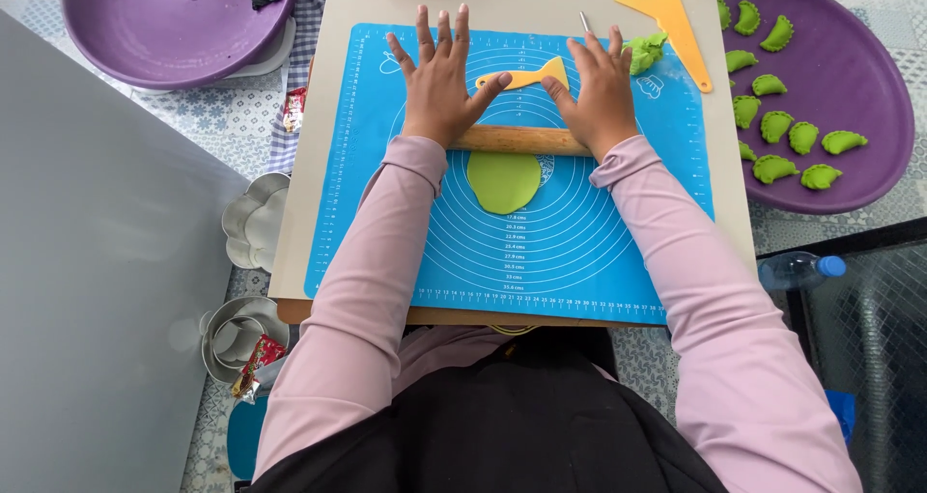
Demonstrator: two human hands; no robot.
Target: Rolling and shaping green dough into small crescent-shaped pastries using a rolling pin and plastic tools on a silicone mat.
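My left hand (439, 83) lies flat with its fingers spread, palm pressing down on one end of the single wooden rolling pin (521, 140). My right hand (597, 92) does the same on the other end, fingers stretched out and open, gripping nothing. The pin lies crosswise between my wrists, on the far edge of one flattened disc of green dough (503, 180), which sits near the middle of the blue baking mat (579, 252) with its ring markings.

Between my two hands, just past the pin, lies one small yellow scraper (536, 72). A second, larger yellow scraper (666, 15) lies at the far right corner, partly on the mat and partly on the pale board (319, 194) beneath. Just beside my right fingers is one lump of unrolled green dough (645, 53), and a thin metal pick (584, 21) pokes out above my fingertips.

To my right sits one purple tray (869, 107) holding folded green dumplings (802, 138); I count about thirteen, though the ones by the board's edge are partly cut off. A second purple tray (164, 20) stands at the far left, with something dark at its rim. On the floor to my left are two metal flower-shaped moulds (253, 218), and to my right lies one clear plastic bottle (798, 270) with a blue cap.
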